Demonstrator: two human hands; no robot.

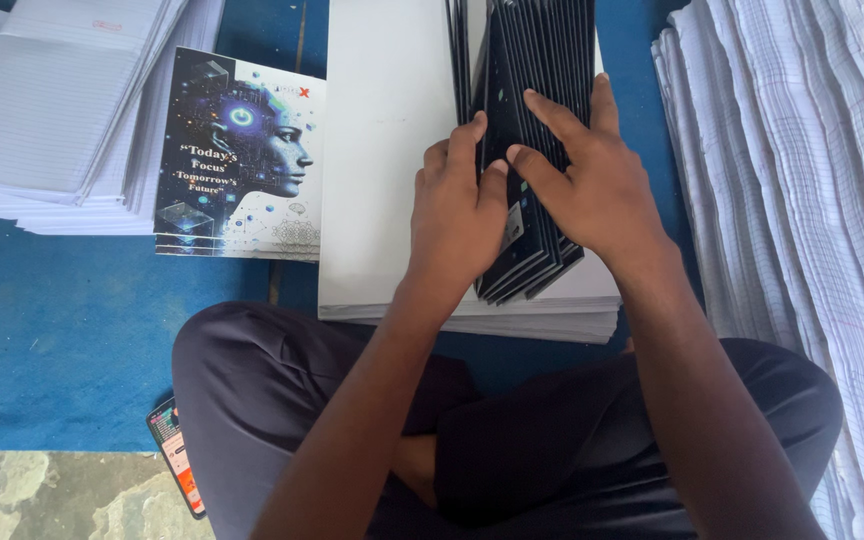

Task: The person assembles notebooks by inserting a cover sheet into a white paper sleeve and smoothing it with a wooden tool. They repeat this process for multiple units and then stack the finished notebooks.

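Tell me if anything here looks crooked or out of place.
The dark covers under both hands lean fanned and slanted across the white sheet stack instead of lying square. A phone lies half tucked under the person's knee. Nothing looks torn or spilled.

A: Dark covers point(532, 150) between the hands run off the top edge; lower ends hidden under both hands.
B: Ruled sheets point(802, 200) right of the right hand cut by the edge. Phone point(177, 455) near left elbow half under the knee.
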